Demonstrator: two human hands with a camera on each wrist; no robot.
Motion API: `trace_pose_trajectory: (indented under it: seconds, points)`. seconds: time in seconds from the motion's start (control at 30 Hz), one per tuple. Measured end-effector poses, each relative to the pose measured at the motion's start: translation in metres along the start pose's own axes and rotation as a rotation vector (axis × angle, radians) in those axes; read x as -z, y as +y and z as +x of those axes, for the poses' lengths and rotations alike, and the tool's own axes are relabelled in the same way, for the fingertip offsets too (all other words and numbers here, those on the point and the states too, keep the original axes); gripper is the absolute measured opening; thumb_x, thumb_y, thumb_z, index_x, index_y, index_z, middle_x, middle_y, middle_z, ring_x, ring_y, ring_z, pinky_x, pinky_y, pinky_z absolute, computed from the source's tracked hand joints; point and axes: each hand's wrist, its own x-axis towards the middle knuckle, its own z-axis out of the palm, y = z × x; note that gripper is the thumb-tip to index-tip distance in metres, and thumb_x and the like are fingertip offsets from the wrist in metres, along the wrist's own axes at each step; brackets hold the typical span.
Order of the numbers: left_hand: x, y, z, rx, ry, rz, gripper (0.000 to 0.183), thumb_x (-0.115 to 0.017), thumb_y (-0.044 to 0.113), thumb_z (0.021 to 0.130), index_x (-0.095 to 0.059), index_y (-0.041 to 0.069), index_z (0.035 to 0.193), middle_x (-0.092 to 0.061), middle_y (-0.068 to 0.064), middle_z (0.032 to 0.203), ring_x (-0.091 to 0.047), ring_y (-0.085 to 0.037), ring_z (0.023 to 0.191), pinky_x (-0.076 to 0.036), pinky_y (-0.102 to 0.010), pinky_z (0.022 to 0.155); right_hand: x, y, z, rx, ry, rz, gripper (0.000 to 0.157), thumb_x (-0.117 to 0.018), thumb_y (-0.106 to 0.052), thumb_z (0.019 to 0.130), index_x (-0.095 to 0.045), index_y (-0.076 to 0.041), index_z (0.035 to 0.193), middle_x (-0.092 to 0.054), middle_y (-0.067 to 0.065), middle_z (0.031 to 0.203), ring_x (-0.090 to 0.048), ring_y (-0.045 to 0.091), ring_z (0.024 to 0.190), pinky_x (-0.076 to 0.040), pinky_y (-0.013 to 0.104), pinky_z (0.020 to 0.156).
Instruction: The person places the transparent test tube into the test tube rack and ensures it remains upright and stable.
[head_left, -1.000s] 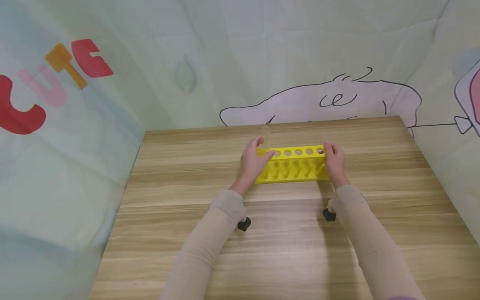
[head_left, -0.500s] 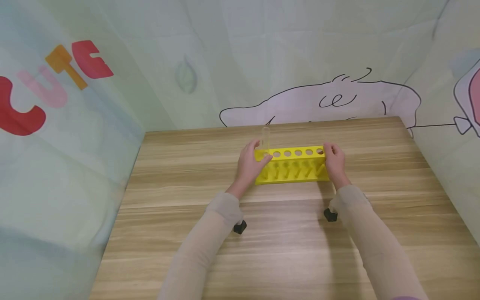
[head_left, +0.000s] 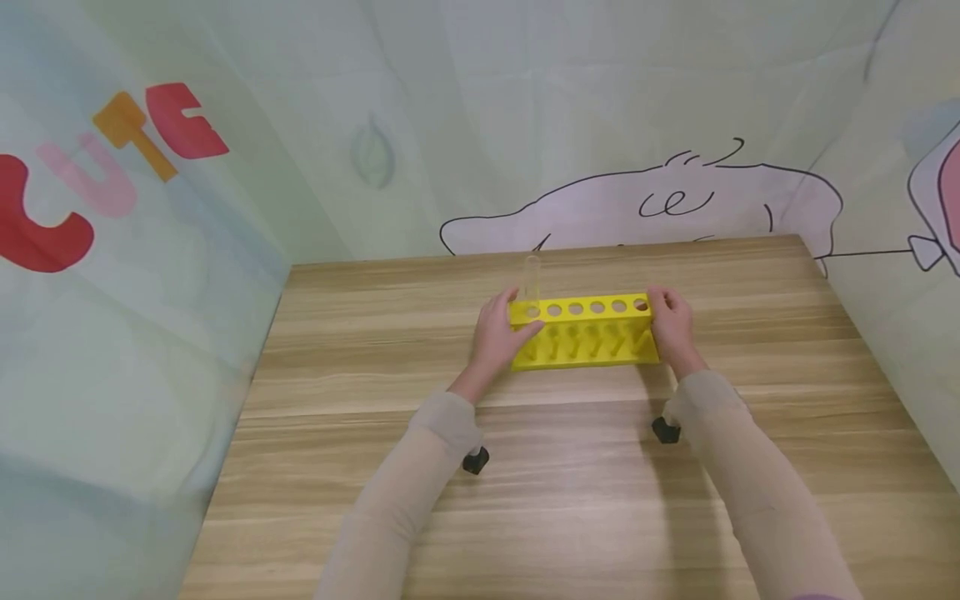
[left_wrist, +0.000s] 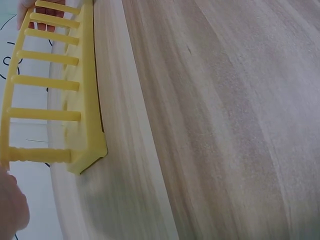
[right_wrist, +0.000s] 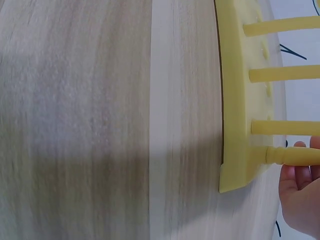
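Observation:
A yellow test tube rack [head_left: 592, 317] stands on the wooden table, with a row of round holes along its top and slim pegs below. A clear test tube [head_left: 532, 283] rises at the rack's left end, rounded end up. My left hand [head_left: 497, 337] holds that end, thumb across the front of the top plate and fingers behind. At the opposite end, my right hand [head_left: 672, 325] grips the corner. The right wrist view shows its fingers [right_wrist: 301, 175] bent around the end post. Only part of the left hand [left_wrist: 11, 207] appears in the left wrist view, beside the rack's end.
The wood-grain table [head_left: 570, 500] stretches in front of the rack. Printed cloth [head_left: 360, 100] hangs behind the table and along its sides. A black piece [head_left: 476, 460] sticks out below the left sleeve, and another black piece [head_left: 666, 430] below the right one.
My left hand has slipped slightly down and to the left, away from the test tube, its thumb moving from the first hole to the front edge. My right hand stays nearly still.

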Motion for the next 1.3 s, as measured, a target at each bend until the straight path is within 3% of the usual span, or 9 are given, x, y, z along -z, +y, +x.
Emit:
trace_pose_trajectory:
  seconds: [0.27,0.5,0.7,0.8,0.97,1.13,1.3]
  points:
    - [0.002,-0.008,-0.004,-0.011,-0.007,-0.011,0.072,-0.064,0.044,0.076,-0.033,0.017,0.134,-0.041,0.000,0.135,-0.035,-0.019,0.126,-0.029,-0.036,0.106,0.004,-0.005,-0.002,-0.023,0.026,0.048,0.027,-0.039,-0.042,0.090,-0.050,-0.018,0.097,-0.045,-0.009,0.090,-0.043,0.004,0.080,-0.040,0.018,0.075]
    - [0.001,-0.016,-0.004,0.005,-0.023,-0.004,0.073,-0.063,0.047,0.075,-0.031,0.019,0.135,-0.039,0.001,0.137,-0.034,-0.019,0.127,-0.028,-0.036,0.106,0.008,-0.008,-0.003,-0.013,0.062,0.048,0.041,-0.038,-0.038,0.091,-0.049,-0.005,0.112,-0.045,-0.011,0.089,-0.042,0.003,0.082,-0.039,0.018,0.077]
    - [0.002,-0.019,-0.005,0.008,-0.025,-0.014,0.074,-0.064,0.045,0.075,-0.032,0.018,0.135,-0.039,0.000,0.137,-0.033,-0.021,0.127,-0.028,-0.038,0.106,0.011,-0.007,-0.002,-0.021,0.096,0.094,0.042,-0.040,-0.036,0.091,-0.049,-0.002,0.115,-0.046,-0.011,0.087,-0.043,0.003,0.080,-0.041,0.020,0.075]
    - [0.003,-0.020,-0.006,-0.002,-0.021,-0.015,0.073,-0.065,0.042,0.076,-0.032,0.018,0.135,-0.039,-0.001,0.137,-0.034,-0.021,0.126,-0.029,-0.038,0.106,0.012,-0.006,-0.001,-0.010,0.109,0.099,0.040,-0.040,-0.035,0.092,-0.050,-0.002,0.113,-0.046,-0.011,0.088,-0.043,0.002,0.081,-0.041,0.018,0.073]
    - [0.004,-0.023,-0.007,-0.017,-0.012,-0.018,0.072,-0.065,0.040,0.076,-0.032,0.016,0.135,-0.041,-0.002,0.135,-0.036,-0.022,0.124,-0.030,-0.039,0.105,0.014,-0.005,0.000,0.014,0.140,0.124,0.026,-0.041,-0.032,0.092,-0.054,-0.010,0.096,-0.048,-0.007,0.086,-0.046,0.001,0.079,-0.044,0.021,0.073]
    - [0.004,-0.027,-0.008,-0.017,-0.008,-0.025,0.071,-0.064,0.040,0.077,-0.032,0.016,0.136,-0.042,-0.002,0.135,-0.037,-0.022,0.123,-0.030,-0.040,0.105,0.016,-0.004,0.000,0.009,0.162,0.121,0.032,-0.040,-0.031,0.092,-0.052,-0.003,0.103,-0.050,-0.003,0.086,-0.048,0.002,0.075,-0.044,0.030,0.084]
    - [0.005,-0.031,-0.010,-0.024,-0.010,-0.025,0.070,-0.062,0.041,0.078,-0.032,0.016,0.136,-0.041,-0.003,0.136,-0.037,-0.022,0.124,-0.030,-0.041,0.105,0.020,0.000,-0.002,0.034,0.208,0.094,0.027,-0.040,-0.025,0.092,-0.053,-0.003,0.098,-0.050,-0.005,0.075,-0.049,0.004,0.069,-0.045,0.029,0.082]
